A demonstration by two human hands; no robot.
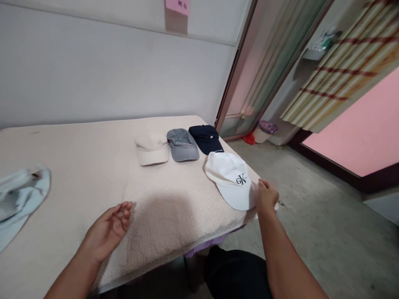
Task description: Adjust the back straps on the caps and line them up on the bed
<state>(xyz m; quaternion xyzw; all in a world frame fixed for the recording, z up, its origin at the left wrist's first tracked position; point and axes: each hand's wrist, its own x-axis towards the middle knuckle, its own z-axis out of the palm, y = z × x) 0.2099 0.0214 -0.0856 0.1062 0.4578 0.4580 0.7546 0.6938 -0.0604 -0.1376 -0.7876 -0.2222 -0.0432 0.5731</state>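
Note:
A white cap (229,176) with dark "CK"-like letters lies at the right end of the covered table, its brim towards me. My right hand (267,195) is closed at the right edge of that brim; the fingertips are partly hidden. Over the left part of the table, my left hand (111,226) is palm up with loosely curled fingers and nothing in it. Behind the white cap, a beige cap (151,148), a grey cap (183,144) and a navy cap (205,139) sit in a row, brims facing me.
Light-blue cloth (23,193), perhaps a hat, lies at the far left of the table (84,153). A pale wall (118,74) stands behind. To the right are a concrete floor (308,195), a bin (264,131) with a purple rim, and a patterned curtain (343,70).

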